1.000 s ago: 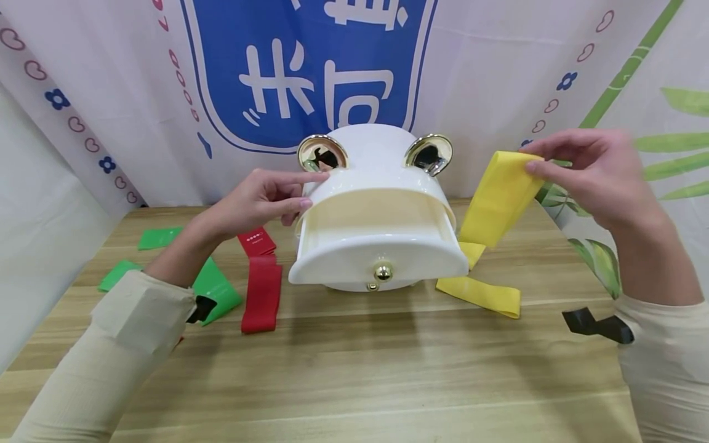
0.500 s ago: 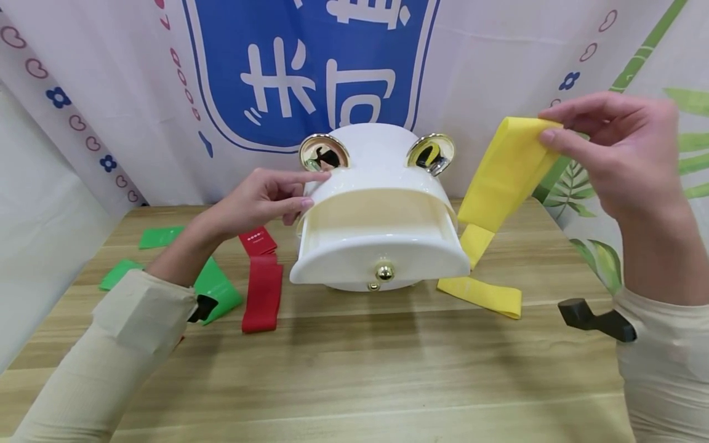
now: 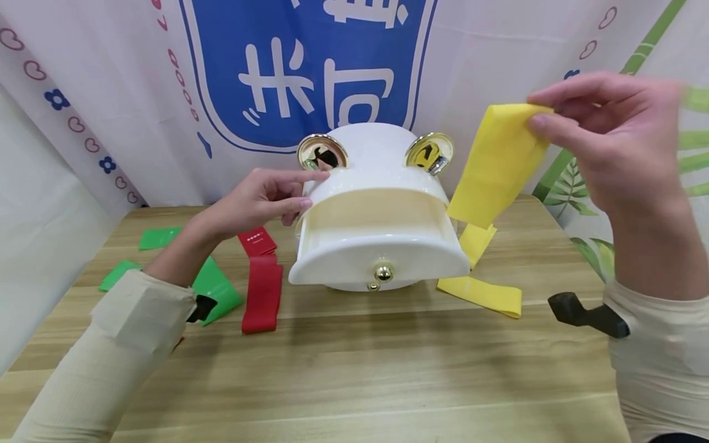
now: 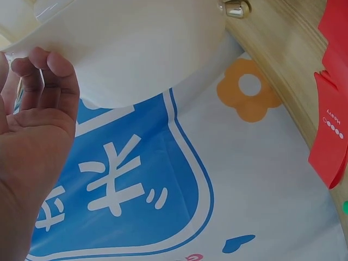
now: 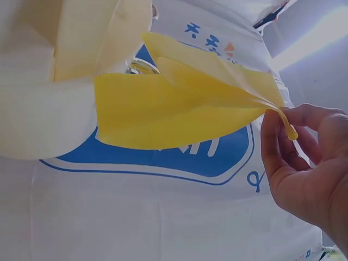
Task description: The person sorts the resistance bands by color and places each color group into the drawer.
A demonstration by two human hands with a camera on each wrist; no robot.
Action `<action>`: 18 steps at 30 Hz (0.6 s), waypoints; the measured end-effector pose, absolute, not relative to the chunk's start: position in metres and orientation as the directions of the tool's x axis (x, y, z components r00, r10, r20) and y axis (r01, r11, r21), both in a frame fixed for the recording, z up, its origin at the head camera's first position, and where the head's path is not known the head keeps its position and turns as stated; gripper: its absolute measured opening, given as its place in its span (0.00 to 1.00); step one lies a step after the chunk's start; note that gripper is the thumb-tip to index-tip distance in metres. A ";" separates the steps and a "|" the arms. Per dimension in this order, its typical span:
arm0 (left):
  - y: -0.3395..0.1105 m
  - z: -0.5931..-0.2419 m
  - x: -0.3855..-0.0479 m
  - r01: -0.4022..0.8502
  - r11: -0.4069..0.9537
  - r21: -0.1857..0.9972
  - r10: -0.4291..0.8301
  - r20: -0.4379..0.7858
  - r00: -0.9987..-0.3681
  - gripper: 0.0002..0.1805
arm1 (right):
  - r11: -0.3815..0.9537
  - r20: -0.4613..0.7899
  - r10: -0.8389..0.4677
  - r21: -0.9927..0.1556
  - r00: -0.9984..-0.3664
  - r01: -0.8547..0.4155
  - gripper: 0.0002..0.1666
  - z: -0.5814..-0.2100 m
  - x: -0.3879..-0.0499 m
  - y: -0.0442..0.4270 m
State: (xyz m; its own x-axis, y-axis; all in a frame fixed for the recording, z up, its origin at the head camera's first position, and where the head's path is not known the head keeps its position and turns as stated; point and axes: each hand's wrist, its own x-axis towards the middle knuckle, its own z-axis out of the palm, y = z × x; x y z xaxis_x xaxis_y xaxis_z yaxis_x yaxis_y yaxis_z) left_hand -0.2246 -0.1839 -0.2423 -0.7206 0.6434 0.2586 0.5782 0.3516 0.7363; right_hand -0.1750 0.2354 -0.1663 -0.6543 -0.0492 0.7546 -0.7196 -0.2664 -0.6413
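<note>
While half-curled left hand (image 3: pixel 264 195) touches box (image 3: pixel 370 151), right hand (image 3: pixel 615 132) pinches band (image 3: pixel 496 165).

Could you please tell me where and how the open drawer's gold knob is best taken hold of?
Probably by its rounded sides, coming from the front: the knob is a ball standing out from the outer face of the drawer, and nothing covers it in the head view.

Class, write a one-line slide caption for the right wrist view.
The right hand pinches a yellow band near the pale container, before a printed backdrop.
</note>
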 end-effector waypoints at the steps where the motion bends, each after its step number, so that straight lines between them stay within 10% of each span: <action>1: -0.184 -0.242 -0.224 0.578 0.355 0.735 0.642 0.257 -0.722 0.28 | -0.272 0.756 -0.053 -0.640 -0.653 -0.718 0.12 -0.166 -0.175 0.233; 18: -0.185 -0.242 -0.224 0.569 0.344 0.747 0.640 0.257 -0.724 0.28 | -0.220 0.781 -0.178 -0.625 -0.599 -0.749 0.11 -0.169 -0.174 0.190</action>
State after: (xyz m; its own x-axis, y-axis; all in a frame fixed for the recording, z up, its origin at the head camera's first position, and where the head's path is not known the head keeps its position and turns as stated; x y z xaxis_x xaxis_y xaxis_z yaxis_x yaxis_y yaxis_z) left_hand -0.2242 -0.1846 -0.2424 -0.7241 0.6399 0.2573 0.5694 0.3441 0.7466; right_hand -0.1738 0.1897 -0.1694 -0.5990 -0.1781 0.7807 -0.7489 -0.2205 -0.6249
